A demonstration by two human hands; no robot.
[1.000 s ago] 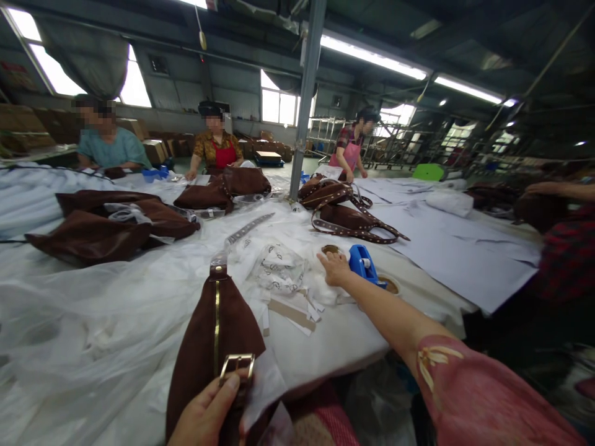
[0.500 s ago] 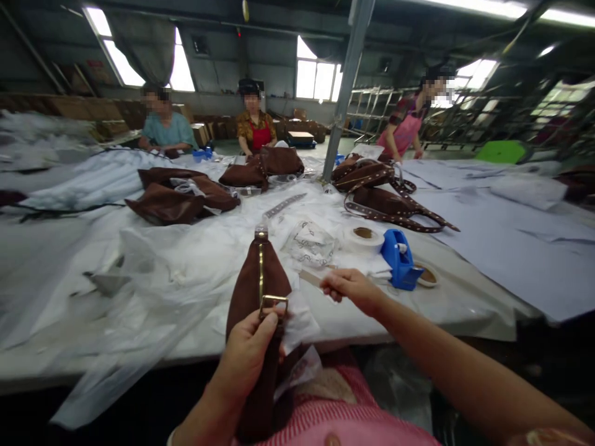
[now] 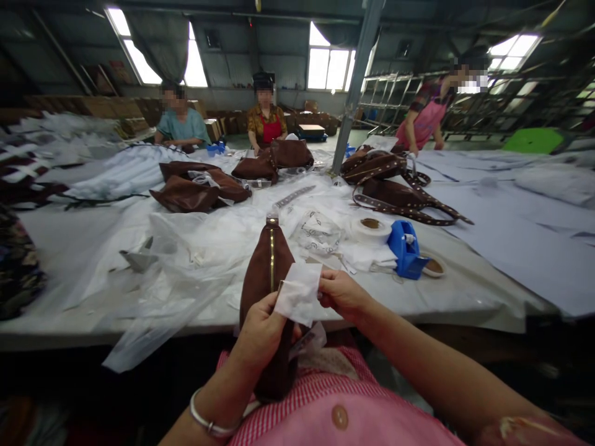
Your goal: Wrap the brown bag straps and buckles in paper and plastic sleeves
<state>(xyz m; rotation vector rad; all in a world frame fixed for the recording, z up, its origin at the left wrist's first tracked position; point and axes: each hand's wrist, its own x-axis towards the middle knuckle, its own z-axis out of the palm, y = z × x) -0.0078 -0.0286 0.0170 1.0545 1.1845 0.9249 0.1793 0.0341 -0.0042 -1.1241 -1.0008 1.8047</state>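
At the near edge of the table (image 3: 465, 297), the left hand (image 3: 260, 331) grips the brown bag (image 3: 269, 279) near its buckle while the right hand (image 3: 341, 294) pinches a white tissue sheet (image 3: 297, 294) against it. Wrapping well likely means keeping the sheet flat and centred over the metal. Half a second earlier the right hand was apart from the bag, holding a strip.

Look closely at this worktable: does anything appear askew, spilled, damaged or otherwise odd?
Nothing looks damaged or spilled. The left hand grips a brown bag hanging partly over the table edge; the right hand holds a white paper piece against it. Clear plastic sheeting droops untidily over the table's front edge, and paper scraps lie loose near the blue tape dispenser.
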